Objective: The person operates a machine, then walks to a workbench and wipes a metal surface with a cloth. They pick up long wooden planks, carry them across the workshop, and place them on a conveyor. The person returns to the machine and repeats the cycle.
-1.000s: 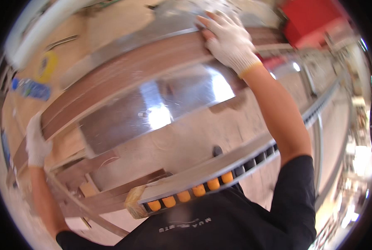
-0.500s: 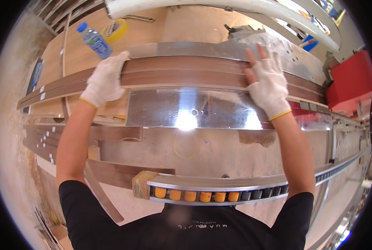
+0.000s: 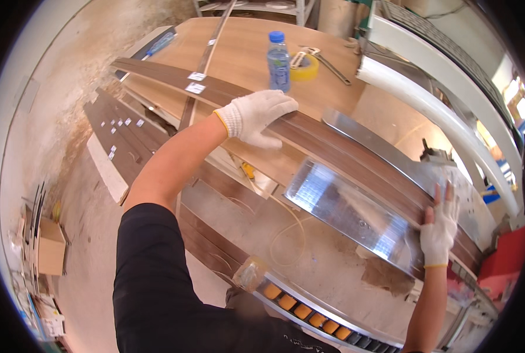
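A long dark brown wood strip (image 3: pixel 339 154) lies across a shiny metal machine bed (image 3: pixel 348 213). My left hand (image 3: pixel 258 115), in a white knit glove, rests on top of the strip near its middle, fingers curled over its far edge. My right hand (image 3: pixel 439 226), also gloved, presses flat against the strip's near side toward its right end, fingers spread upward. Both arms are bare below black sleeves.
A blue-capped water bottle (image 3: pixel 278 61), a roll of yellow tape (image 3: pixel 304 67) and a metal tool lie on the pale wooden tabletop (image 3: pixel 239 41). More dark strips (image 3: pixel 124 138) are stacked at the left. A row of orange rollers (image 3: pixel 306 310) runs below. White curved rails (image 3: pixel 445 112) stand at the right.
The view has swung to the left, showing the table and stacked strips. My hands stay on the strip, the left now further along it and the right lower at its near edge.
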Motion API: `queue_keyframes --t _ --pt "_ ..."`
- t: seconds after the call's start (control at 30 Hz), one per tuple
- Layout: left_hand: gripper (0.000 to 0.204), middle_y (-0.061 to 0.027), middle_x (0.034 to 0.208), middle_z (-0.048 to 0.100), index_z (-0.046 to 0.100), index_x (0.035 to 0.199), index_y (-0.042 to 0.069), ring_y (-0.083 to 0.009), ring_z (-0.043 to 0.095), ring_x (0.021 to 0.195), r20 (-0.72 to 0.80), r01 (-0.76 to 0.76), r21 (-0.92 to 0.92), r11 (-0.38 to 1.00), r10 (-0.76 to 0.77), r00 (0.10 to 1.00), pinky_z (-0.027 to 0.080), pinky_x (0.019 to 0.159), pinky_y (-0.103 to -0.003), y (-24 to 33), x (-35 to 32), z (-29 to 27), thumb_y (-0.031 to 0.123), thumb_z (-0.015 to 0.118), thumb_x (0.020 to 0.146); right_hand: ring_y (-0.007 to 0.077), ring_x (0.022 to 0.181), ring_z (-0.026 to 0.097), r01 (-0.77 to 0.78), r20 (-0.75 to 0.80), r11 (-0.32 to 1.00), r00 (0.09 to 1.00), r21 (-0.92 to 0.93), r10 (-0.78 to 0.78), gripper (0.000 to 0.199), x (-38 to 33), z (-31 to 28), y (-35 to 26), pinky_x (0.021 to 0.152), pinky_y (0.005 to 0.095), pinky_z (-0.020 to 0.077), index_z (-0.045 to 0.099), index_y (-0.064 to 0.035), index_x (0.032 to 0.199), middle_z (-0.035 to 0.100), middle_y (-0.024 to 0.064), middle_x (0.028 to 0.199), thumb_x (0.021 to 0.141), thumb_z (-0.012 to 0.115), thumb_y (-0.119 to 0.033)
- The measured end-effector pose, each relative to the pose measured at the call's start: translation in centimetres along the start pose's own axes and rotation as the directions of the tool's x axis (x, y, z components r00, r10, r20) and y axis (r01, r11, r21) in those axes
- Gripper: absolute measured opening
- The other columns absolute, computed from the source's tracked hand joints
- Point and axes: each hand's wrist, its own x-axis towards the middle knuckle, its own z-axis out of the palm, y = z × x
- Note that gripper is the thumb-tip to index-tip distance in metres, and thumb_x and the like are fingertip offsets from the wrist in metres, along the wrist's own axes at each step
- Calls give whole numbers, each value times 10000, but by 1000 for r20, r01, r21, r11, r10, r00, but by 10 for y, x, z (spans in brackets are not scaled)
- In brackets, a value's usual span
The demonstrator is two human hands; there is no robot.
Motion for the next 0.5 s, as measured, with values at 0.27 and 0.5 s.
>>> queue_keyframes --t 0.27,0.5 --pt "545 -164 1180 705 639 1273 18 -405 675 1118 -277 -22 61 998 38 960 521 1087 -518 27 5 31 310 806 844 395 1639 321 6 29 996 1000 86 -8 551 -39 8 112 1349 489 205 530 3 1602 345 164 1784 1145 386 -270" --pt "405 -136 1110 712 664 1168 40 -384 689 1021 -545 -214 -35 976 161 823 558 986 -512 80 62 65 251 775 841 406 1655 276 -128 131 979 986 161 108 586 -3 -6 4 1366 492 185 532 -19 1607 325 160 1791 1034 454 -112"
